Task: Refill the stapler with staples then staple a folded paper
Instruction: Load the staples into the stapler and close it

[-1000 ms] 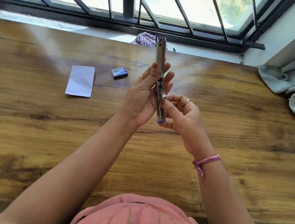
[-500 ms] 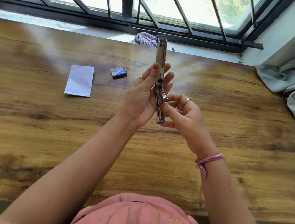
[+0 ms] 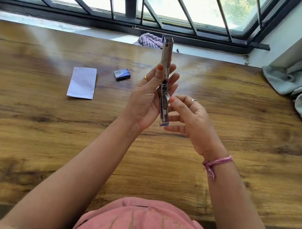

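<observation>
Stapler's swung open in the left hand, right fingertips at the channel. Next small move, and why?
Probably press the right hand's fingertips down so the staples seat in the stapler channel. The left hand grips the stapler, swung open and upright; the staple box and folded paper lie untouched on the table. Whether a strip is already loaded is not clear.
</observation>
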The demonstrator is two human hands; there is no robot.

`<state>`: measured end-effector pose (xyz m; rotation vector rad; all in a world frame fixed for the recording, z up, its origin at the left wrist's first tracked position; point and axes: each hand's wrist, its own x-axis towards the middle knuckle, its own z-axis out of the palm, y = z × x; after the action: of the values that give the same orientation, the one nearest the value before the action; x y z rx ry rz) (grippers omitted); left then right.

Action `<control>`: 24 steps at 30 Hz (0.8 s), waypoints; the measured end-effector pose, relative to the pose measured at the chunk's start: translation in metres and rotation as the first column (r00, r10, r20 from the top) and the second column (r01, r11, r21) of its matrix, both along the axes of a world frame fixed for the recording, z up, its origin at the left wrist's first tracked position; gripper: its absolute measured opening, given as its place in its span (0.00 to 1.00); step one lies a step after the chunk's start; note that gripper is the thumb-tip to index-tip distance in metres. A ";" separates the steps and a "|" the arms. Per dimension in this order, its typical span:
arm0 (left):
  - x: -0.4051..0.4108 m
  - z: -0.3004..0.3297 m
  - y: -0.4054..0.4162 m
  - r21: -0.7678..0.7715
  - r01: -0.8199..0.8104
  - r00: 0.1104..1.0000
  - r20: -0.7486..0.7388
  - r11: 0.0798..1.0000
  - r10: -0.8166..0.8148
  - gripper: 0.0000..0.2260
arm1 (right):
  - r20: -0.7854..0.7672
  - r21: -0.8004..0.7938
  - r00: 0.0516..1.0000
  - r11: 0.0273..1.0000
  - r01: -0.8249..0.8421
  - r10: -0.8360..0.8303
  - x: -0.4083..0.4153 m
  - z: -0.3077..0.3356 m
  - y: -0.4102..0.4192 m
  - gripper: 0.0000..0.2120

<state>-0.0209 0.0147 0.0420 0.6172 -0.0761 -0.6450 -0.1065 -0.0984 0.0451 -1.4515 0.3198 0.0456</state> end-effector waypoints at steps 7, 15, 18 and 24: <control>-0.001 -0.002 0.000 -0.006 0.001 1.000 -0.023 1.000 -0.001 0.11 | 0.021 0.035 0.999 0.998 0.044 -0.045 0.000 -0.007 0.003 0.05; 0.000 -0.004 -0.001 -0.011 0.001 0.999 -0.034 1.000 -0.002 0.10 | 0.026 0.078 0.998 0.996 0.051 -0.053 -0.002 -0.011 0.002 0.05; 0.002 -0.005 -0.001 -0.035 -0.002 0.999 -0.051 0.999 0.000 0.10 | 0.020 0.126 0.997 0.990 0.066 -0.069 -0.002 -0.010 0.002 0.06; 0.007 -0.005 0.000 -0.146 -0.041 0.990 -0.142 0.988 0.020 0.10 | -0.005 0.274 0.999 0.961 0.041 -0.041 -0.005 -0.012 0.000 0.10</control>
<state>-0.0143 0.0147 0.0366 0.4273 0.0165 -0.6449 -0.1111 -0.0985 0.0329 -1.1698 0.3293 0.0537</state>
